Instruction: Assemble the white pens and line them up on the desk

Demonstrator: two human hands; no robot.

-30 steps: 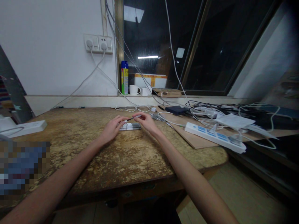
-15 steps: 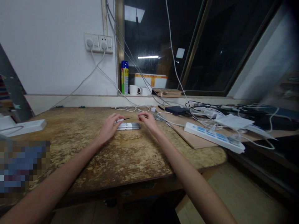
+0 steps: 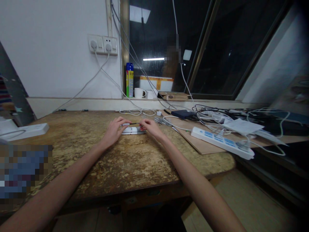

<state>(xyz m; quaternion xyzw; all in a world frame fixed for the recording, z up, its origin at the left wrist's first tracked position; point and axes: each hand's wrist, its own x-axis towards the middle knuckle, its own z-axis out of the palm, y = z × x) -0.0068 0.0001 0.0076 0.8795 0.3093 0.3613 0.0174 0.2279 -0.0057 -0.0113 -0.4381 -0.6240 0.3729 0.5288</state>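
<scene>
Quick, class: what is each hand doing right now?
Left hand: closed on one end of a pen.
Right hand: pinching the pen's other end, above the row of pens.

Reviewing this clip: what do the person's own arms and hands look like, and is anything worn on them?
Both arms are bare along all that shows: no sleeves. The left hand and right hand wear no gloves, and no watch, bracelet or ring can be made out, though the fingers are too small to be sure. No markings show on either arm.
</scene>
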